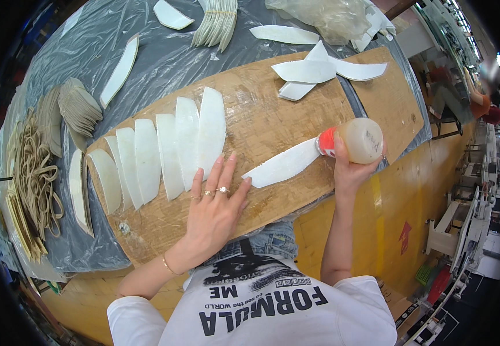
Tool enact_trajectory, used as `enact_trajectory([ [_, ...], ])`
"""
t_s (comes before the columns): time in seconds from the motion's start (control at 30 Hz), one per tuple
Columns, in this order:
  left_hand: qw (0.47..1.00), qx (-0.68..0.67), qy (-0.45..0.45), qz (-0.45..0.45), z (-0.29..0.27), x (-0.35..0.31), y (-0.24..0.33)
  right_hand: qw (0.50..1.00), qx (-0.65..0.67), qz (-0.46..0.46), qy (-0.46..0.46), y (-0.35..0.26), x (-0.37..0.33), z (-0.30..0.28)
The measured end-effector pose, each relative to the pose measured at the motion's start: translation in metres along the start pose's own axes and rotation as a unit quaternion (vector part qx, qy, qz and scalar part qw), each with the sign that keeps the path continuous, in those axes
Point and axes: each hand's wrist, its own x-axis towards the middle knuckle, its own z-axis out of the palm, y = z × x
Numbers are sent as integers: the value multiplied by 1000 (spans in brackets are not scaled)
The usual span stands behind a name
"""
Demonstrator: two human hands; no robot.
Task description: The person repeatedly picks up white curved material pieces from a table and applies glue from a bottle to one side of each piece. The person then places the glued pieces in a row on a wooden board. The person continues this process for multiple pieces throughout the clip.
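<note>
piece: a long, curved white strip [284, 165], pointed at its near end, lying flat on the wooden board [261, 124].
bottle: translucent squeeze bottle [356, 140] with a red cap, its tip on the strip's far end.
right hand [351, 170]: fingers clamped round the bottle.
left hand [215, 207]: flat on the board, fingers spread, thumb tip just beside the strip's point.
surface: board on grey plastic sheeting [146, 57]; a row of overlapping white pieces [163, 150] left of the hand.
room: yellow floor [411, 190].

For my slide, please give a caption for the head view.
Left hand flat on the wooden board; right hand tips a squeeze bottle onto a white curved piece.
</note>
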Motion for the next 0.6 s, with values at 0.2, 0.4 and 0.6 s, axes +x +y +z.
enact_trajectory([
  [0.2, 1000, -11, -5, -3, 1, -1, 0, 999, -35, 0, 21, -14, -6, 9],
  [0.4, 1000, -22, -9, -10, 1, -2, 0, 999, -1, -14, -50, -33, -7, 27],
  [0.6, 997, -78, -9, -28, -8, -4, -4, 982, 73, -25, -170, -62, -46, 43],
])
